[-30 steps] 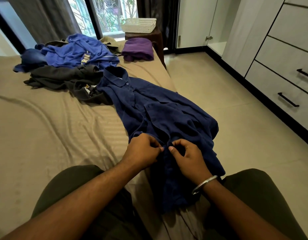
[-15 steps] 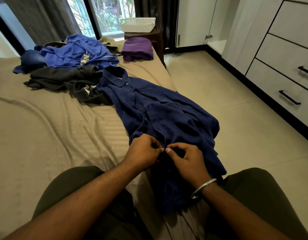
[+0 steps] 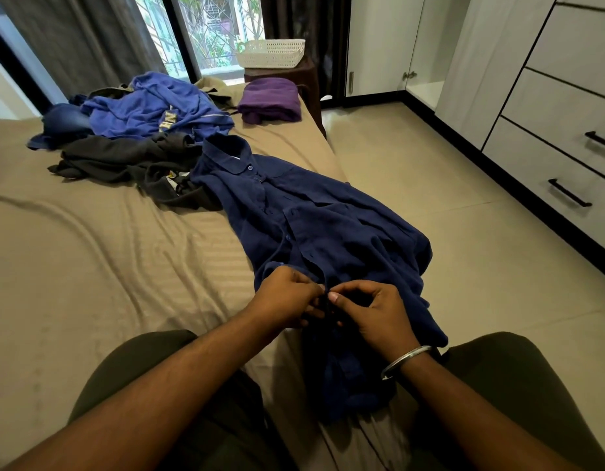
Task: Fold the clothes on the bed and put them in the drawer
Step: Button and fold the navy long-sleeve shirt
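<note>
The navy shirt (image 3: 314, 229) lies on the bed (image 3: 90, 266), collar toward 11 o'clock and hem hanging over the near edge. The left hand (image 3: 284, 297) and the right hand (image 3: 372, 311) both pinch its front placket. The other clothes (image 3: 141, 130) are piled at 10 o'clock, the drawer (image 3: 573, 185) at 2 o'clock.

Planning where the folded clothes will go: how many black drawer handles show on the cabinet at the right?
2. One handle sits on the middle drawer at the frame's right edge, partly cut off; the other handle is on the drawer below. Drawers above may have handles out of frame.
</note>
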The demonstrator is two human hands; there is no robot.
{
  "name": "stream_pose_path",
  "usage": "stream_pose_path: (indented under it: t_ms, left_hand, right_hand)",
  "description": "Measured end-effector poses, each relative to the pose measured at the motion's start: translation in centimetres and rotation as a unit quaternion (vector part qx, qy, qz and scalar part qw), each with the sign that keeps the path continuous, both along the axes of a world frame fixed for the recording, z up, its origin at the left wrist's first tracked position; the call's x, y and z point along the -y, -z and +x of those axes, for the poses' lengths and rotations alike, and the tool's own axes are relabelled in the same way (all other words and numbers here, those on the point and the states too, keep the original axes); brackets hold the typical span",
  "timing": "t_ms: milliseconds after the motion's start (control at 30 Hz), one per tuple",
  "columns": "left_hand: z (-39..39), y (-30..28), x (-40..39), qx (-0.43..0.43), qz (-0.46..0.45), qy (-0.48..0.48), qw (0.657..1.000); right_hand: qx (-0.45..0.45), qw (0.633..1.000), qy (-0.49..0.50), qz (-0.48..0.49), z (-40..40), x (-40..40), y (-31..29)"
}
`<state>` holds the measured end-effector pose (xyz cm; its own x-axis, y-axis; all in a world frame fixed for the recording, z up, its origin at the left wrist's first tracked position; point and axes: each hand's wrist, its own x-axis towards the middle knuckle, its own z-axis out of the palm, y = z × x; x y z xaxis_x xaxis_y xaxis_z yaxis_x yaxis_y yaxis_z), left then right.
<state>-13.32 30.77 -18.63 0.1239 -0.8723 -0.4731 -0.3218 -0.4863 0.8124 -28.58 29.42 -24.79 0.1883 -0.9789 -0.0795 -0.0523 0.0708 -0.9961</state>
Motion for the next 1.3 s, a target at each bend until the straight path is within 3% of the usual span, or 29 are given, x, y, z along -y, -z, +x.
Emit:
stream_pose_path:
  t_ms: [133, 333, 700, 1300]
  left_hand:
    - [0.06, -0.21, -0.05, -0.034, 0.002, -0.001, 0.999]
    - [0.24, -0.03, 0.03, -0.025, 0.008, -0.012, 1.000]
    - [-0.12, -0.27, -0.05, -0.012, 0.023, -0.007, 1.000]
    - [0.09, 0.02, 0.21, 0.037, 0.062, 0.018, 0.997]
  right_hand:
    - [-0.058, 0.996, 0.005, -0.069, -0.24, 0.02, 0.36]
    - [-0.050, 0.994, 0.000, -0.096, -0.06, -0.15, 0.20]
    - [0.024, 1.000, 0.002, 0.002, 0.37, -0.09, 0.19]
    - [0.036, 0.999, -0.029, 0.019, 0.33, -0.05, 0.12]
